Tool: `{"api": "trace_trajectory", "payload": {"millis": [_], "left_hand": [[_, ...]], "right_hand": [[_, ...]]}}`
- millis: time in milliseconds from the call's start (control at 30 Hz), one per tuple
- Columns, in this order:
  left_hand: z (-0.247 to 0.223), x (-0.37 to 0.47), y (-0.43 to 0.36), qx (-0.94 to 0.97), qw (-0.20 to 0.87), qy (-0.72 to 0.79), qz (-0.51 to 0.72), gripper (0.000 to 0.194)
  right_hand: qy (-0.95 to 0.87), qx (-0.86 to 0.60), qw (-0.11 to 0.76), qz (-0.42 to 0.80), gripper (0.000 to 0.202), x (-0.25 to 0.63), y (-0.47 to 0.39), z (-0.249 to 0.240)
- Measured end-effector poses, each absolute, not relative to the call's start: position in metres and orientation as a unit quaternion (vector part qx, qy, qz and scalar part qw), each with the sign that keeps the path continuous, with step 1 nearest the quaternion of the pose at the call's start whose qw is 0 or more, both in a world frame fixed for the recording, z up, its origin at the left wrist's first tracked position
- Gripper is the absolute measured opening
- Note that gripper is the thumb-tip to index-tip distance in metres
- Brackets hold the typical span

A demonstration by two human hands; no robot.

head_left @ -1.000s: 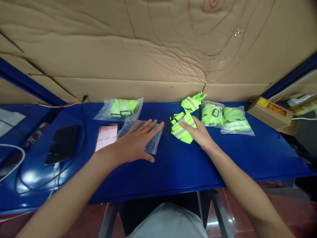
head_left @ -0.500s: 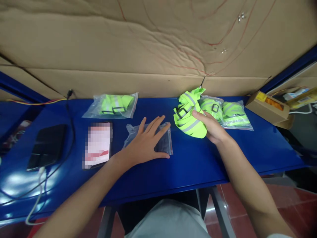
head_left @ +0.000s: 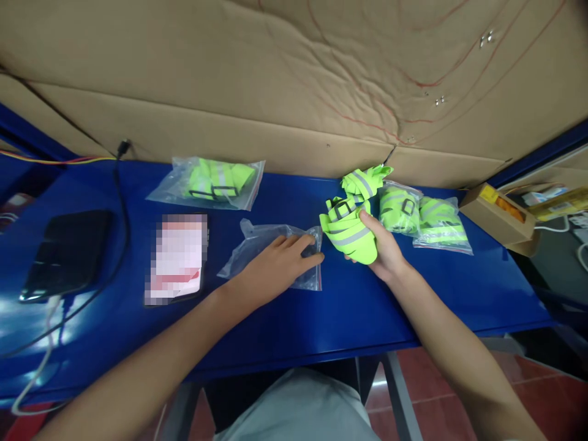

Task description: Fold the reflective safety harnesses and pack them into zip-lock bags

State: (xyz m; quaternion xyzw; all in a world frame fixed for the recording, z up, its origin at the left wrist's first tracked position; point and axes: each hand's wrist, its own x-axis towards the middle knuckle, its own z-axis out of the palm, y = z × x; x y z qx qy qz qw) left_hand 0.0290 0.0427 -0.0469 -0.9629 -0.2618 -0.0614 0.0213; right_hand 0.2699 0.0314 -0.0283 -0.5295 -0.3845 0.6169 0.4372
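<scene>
In my right hand (head_left: 388, 251) is a folded neon yellow-green reflective vest (head_left: 351, 236) with grey stripes and a black buckle, thumb on top and fingers underneath. Just behind it lies more of the same neon fabric (head_left: 365, 182); whether the two are joined I cannot tell. My left hand (head_left: 287, 260) rests on a flat clear zip bag (head_left: 257, 242), its fingers curled, thumb and forefinger close together at the bag's right end. The fingertips are partly hidden, and the bag lies on the blue table (head_left: 271, 334).
Bagged vests lie at the back left (head_left: 215, 180) and back right, one (head_left: 399, 208) beside another (head_left: 441, 220). A phone (head_left: 177, 260), a black device (head_left: 67, 254) with cables and an open cardboard box (head_left: 496, 214) are also here. A cardboard panel (head_left: 206, 92) stands behind.
My left hand has gone from spread fingers to curled ones at the bag's right end. The vest in my right hand has come slightly nearer, parting from the fabric behind it.
</scene>
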Motion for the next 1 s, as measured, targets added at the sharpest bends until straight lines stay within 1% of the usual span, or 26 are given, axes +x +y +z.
{"api": "trace_trajectory", "payload": {"millis": [133, 200, 300, 367, 500, 567, 633, 700, 867, 1000], "left_hand": [[-0.049, 0.03, 0.044, -0.966, 0.057, -0.241, -0.075, 0.04], [-0.052, 0.03, 0.045, -0.966, 0.066, -0.233, -0.091, 0.034], [-0.055, 0.029, 0.045, -0.959, 0.066, -0.224, -0.161, 0.03], [-0.054, 0.029, 0.042, -0.943, 0.037, -0.221, -0.248, 0.029], [-0.045, 0.028, 0.028, -0.886, -0.044, -0.219, -0.406, 0.028], [-0.041, 0.028, 0.022, -0.861, -0.08, -0.216, -0.454, 0.023], [-0.039, 0.028, 0.018, -0.845, -0.12, -0.214, -0.475, 0.018], [-0.039, 0.028, 0.015, -0.842, -0.157, -0.217, -0.469, 0.02], [-0.041, 0.028, 0.012, -0.805, -0.283, -0.249, -0.459, 0.019], [-0.037, 0.026, 0.011, -0.794, -0.334, -0.224, -0.456, 0.019]], "right_hand": [[-0.407, -0.545, 0.423, 0.599, 0.078, 0.272, 0.032, -0.029], [-0.408, -0.538, 0.42, 0.606, 0.078, 0.272, 0.031, -0.03], [-0.416, -0.522, 0.419, 0.616, 0.074, 0.272, 0.028, -0.032], [-0.431, -0.5, 0.41, 0.63, 0.074, 0.274, 0.024, -0.032], [-0.452, -0.413, 0.341, 0.713, 0.078, 0.281, 0.014, -0.027], [-0.467, -0.354, 0.309, 0.749, 0.081, 0.285, 0.011, -0.021], [-0.499, -0.302, 0.286, 0.761, 0.082, 0.286, 0.01, -0.014], [-0.556, -0.279, 0.274, 0.734, 0.079, 0.286, 0.01, -0.006], [-0.728, -0.315, 0.261, 0.549, 0.076, 0.286, 0.003, 0.009], [-0.766, -0.32, 0.265, 0.49, 0.071, 0.287, -0.001, 0.012]]}}
